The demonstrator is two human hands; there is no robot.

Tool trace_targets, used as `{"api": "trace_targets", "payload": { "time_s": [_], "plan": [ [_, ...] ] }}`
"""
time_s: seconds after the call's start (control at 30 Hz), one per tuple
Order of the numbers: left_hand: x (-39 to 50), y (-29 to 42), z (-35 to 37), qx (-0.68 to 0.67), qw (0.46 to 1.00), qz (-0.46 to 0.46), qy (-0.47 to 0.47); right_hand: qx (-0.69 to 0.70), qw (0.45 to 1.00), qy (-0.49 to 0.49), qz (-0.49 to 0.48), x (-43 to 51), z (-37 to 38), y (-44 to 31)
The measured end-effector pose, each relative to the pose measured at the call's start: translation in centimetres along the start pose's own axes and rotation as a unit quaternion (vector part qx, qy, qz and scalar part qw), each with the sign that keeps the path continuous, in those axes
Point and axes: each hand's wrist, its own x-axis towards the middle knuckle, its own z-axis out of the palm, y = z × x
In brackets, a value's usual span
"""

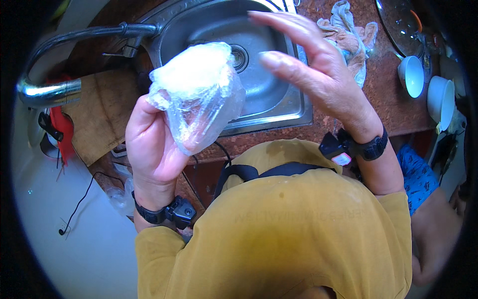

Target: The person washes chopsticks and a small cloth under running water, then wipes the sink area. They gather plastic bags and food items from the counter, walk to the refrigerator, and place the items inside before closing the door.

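Observation:
Raised in front of the sink, my left hand [155, 144] grips a crumpled clear plastic bag [203, 93]. The bag's upper part glares white, so I cannot tell what, if anything, is inside. Most of my left fingers are behind or within the film. To the right, my right hand [313, 59] hovers over the sink's right side, its thumb and fingers spread and holding nothing. Beneath both hands lies the stainless steel sink [261, 88], with its round drain [239, 58] beside the bag.
A chrome faucet [93, 33] arches left of the sink. Near it stands a wooden cutting board [106, 108]. On the right counter are a rumpled cloth [349, 41], a white bowl [412, 76], a white container [440, 101] and a glass lid [401, 26]. Another person's leg [435, 231] is at lower right.

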Motion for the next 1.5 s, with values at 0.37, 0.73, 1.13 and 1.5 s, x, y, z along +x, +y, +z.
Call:
{"api": "trace_targets", "payload": {
  "time_s": [0.37, 0.73, 1.13, 1.5],
  "plan": [
    [-0.8, 1.0, -0.2, 0.317, 0.945, 0.047, 0.069, 0.225, 0.969, -0.031, 0.1, 3.7, 1.9, -3.0],
    [-4.6, 5.3, 1.1, 0.535, 0.806, 0.213, 0.136, 0.298, 0.944, 0.101, 0.101, 4.9, -0.1, -4.9],
    [-7.5, 6.1, 1.3, 0.602, 0.661, 0.421, 0.157, 0.274, 0.953, 0.096, 0.083, 4.5, 0.2, -6.7],
    [-9.5, 5.9, 2.4, 0.552, 0.696, 0.43, 0.161, 0.103, 0.993, -0.032, -0.051, 2.7, 0.4, -7.6]
  ]
}}
